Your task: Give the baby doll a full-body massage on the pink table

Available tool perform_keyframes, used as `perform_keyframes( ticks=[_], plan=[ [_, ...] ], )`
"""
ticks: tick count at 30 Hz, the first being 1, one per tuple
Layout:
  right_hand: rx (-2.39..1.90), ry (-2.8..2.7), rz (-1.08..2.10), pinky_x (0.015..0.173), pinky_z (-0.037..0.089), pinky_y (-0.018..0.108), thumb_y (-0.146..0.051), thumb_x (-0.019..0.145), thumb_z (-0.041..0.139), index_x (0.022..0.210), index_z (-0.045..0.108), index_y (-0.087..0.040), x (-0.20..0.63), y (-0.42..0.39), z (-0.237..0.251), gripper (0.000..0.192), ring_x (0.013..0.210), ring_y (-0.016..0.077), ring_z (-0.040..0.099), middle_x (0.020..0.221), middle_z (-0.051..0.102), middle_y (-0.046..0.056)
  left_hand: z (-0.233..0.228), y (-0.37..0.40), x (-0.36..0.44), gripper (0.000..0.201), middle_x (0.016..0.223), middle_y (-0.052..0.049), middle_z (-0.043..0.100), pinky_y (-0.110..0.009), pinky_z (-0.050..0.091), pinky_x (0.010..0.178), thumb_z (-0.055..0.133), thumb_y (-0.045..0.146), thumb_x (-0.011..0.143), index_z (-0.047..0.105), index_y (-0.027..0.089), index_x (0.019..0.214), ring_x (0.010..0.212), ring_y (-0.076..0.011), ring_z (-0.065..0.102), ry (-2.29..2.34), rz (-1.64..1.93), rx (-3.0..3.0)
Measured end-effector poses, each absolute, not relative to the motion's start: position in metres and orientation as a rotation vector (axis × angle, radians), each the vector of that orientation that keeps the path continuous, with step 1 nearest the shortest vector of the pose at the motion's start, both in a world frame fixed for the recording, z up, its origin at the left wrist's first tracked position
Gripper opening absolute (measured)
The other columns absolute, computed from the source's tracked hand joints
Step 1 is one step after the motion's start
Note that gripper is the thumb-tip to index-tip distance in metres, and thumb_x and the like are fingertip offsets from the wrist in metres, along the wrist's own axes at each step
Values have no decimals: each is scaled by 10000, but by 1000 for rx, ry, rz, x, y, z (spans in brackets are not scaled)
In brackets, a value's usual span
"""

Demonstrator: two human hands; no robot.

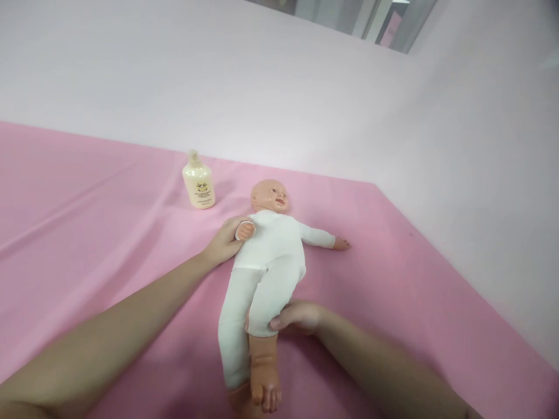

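A baby doll [275, 244] in a white top and white trousers lies on its back on a pink cloth, its head turned to the right. My left hand [227, 240] is closed around the doll's arm on the left side, close to its small fist. Lower down, my right hand [299, 317] grips the doll's leg on the right, with the thumb on top of the trouser leg and the other fingers hidden beneath. That leg is raised a little and crosses in front of the other one. The doll's far arm stretches out to the right.
A cream-coloured bottle [200, 183] with a dark printed label stands upright to the left of the doll's head. The pink cloth [109, 192] covers the surface and has some creases. Behind it rises a white wall [174, 75] with a window [340, 17] at the top.
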State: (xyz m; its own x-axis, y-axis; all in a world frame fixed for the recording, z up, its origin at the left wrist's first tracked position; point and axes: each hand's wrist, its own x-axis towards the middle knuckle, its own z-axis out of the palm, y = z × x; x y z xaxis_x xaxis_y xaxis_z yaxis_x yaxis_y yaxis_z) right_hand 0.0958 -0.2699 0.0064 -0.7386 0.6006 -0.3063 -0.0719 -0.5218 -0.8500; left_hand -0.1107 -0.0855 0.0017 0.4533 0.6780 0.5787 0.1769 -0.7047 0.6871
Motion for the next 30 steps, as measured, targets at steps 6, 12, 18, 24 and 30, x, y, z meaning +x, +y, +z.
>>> perform_keyframes(
  ticks=[6,12,18,24,30],
  plan=[
    [-818,-1084,2353,1185,384,483,-531,524,982,1105,782,-138,95,-269,9,730,1223,325,656,1170,765,131,-2,-83,-111,180,1024,-56,758,-365,574,865,655,227,869,699,202,1042,947,-245,714,739,1204,2158],
    [-799,-1142,2356,1132,438,439,-503,577,980,1024,793,-157,96,-268,17,596,1107,258,685,1074,769,80,-6,-81,-110,171,1009,-51,754,-360,576,849,666,225,871,701,206,1038,922,-235,713,728,1223,2142],
    [-845,-1133,2342,1098,456,415,-526,570,993,1032,795,-136,96,-268,22,637,1119,271,677,1074,770,95,-5,-83,-109,158,989,-51,751,-363,581,826,680,256,880,704,211,1029,892,-236,713,717,1231,2122],
    [-871,-1124,2344,1147,410,454,-492,545,1003,1030,792,-170,96,-268,19,619,1148,272,651,1076,757,74,-4,-82,-109,173,991,-52,752,-373,585,846,674,261,879,705,209,1042,910,-241,713,727,1222,2122],
    [-826,-1114,2357,1116,433,426,-475,560,1003,1058,789,-169,96,-267,19,623,1110,247,655,1075,755,70,-5,-82,-109,140,937,-40,743,-359,589,827,676,273,875,701,210,997,881,-232,704,738,1214,2132]
  ],
)
